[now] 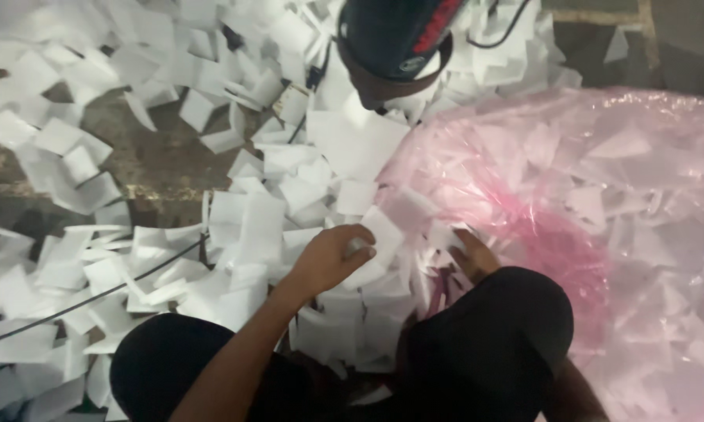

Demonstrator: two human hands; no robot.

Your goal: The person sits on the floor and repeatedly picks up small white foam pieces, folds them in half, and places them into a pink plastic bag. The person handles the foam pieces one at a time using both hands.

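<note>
- Head view: left hand (pixel 332 258) has its fingers (pixel 358 252) curled closed round a white foam-like sheet (pixel 379 238), lifted slightly off the pile.
- Right hand (pixel 471 254) mostly hidden behind the knee (pixel 493 328); fingers rest among white sheets at the mouth of the pink plastic bag (pixel 571 195); cannot tell whether they grip anything.
- Held sheet sits just beside the bag opening, between the two hands.
- Step in hand, as judged: gathering loose sheets and feeding them into the bag; a pick is made, transfer not yet done.
- Next move probably calls for carrying the sheet rightward over the bag's edge and letting go, while the right hand keeps the mouth open.
- Bag already shows many white pieces through the pink film, so it looks partly filled.
- Around: loose white sheets (pixel 94 258) cover the floor (pixel 160 160); a black cable (pixel 94 298) runs across them at left.
- Top centre: another person's dark cap (pixel 395 35), close to the pile.
</note>
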